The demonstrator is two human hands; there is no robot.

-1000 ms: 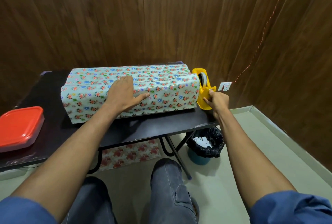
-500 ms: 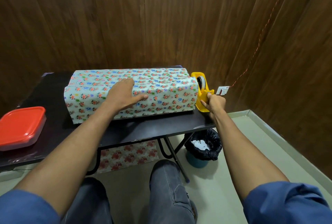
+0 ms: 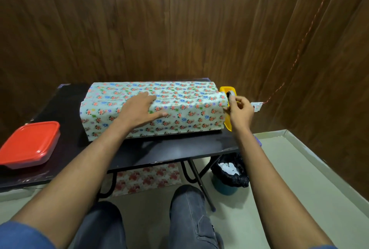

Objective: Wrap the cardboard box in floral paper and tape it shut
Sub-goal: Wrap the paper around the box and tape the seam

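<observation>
I wore blue sleeves [image 3: 22, 234] pushed up above my elbows, leaving both forearms bare. My left hand [image 3: 137, 110] and right hand [image 3: 240, 114] carried no rings, watch or gloves. Dark grey jeans [image 3: 191, 218] with visible seams covered my legs.

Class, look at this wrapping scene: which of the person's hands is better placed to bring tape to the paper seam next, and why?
The right hand, probably. It is already at the yellow tape dispenser by the box's end, fingers curled there, though any tape is too small to see. The left hand lies flat on the floral-wrapped box, holding the paper down.
</observation>
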